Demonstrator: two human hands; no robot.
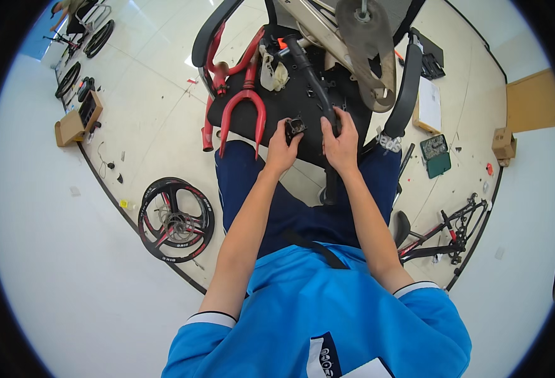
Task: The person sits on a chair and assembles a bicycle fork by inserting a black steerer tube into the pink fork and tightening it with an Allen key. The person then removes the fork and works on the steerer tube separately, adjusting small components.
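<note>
My left hand (280,148) holds a small black clamp-like bicycle part (295,126) between thumb and fingers; its hollow face is turned up. A black handlebar (315,85) slants across the black chair seat (230,104), its near end hanging past the front edge between my knees. Around its near half my right hand (340,143) is closed, thumb on top. The clamp part and the bar are apart. Left of the bar lie a red bicycle fork (246,101) and pale work gloves (273,74). Small black parts lie on the seat beside the bar.
A beige bicycle frame (321,31) with a worn saddle (368,50) rises behind the chair. Wheels (176,220) lie on the floor at left; another frame (450,233) lies right, near an open green case (436,155). Someone (69,12) works far left.
</note>
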